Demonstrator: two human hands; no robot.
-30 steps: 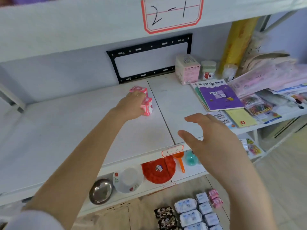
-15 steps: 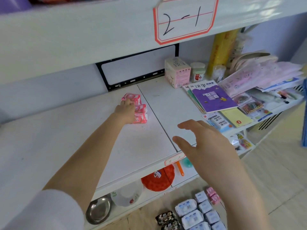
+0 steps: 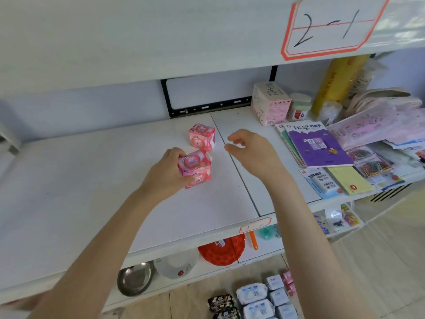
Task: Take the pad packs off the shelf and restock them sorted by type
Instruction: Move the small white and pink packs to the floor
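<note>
A white shelf (image 3: pixel 92 192) spans the view. On it, the left hand (image 3: pixel 165 173) wraps fingers and thumb round a stack of pink pad packs (image 3: pixel 195 168). The right hand (image 3: pixel 253 150) hovers just right of the stack, fingers loosely bent, holding nothing. Another pink pack (image 3: pixel 202 137) sits just behind.

bare forearms (image 3: pixel 103 238), bare left hand (image 3: pixel 165 174), right hand (image 3: pixel 251 150).

- The single head-worn camera is looking forward and down onto the white shelf board (image 3: pixel 92 180) from just in front of it
- It is sitting near, with the left hand (image 3: pixel 165 176) gripping pink pad packs (image 3: pixel 195 166) at mid-frame
- The wide angle is also taking in the "2-1" label (image 3: pixel 331 26) overhead and the floor (image 3: pixel 391 261) below
</note>
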